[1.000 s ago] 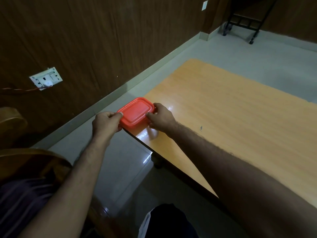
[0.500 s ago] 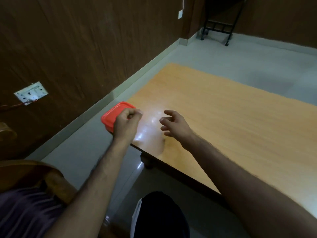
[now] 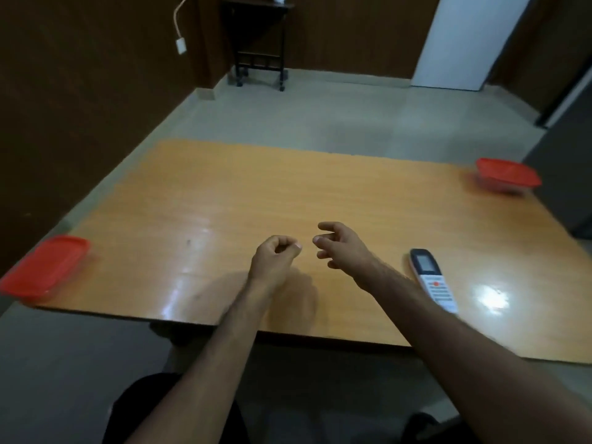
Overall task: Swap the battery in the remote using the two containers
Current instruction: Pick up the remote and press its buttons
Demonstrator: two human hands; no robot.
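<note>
Walls (image 3: 80,91): dark wood panelling standing beyond the hands.
Floor (image 3: 320,113): pale tiles lying beyond.
Cart (image 3: 259,43): black, wheeled, standing far ahead.
Table (image 3: 256,187): orange, gleaming underneath.

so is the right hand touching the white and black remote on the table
Apart. The head view shows the right hand raised mid-table, with bare orange tabletop between its fingers and the white and black remote; only the forearm overlaps it.

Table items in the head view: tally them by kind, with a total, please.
Red lidded containers: 2, one at the near left corner, one at the far right corner.
Remote controls: 1, lying beside the right forearm.
Total: 3.
</note>
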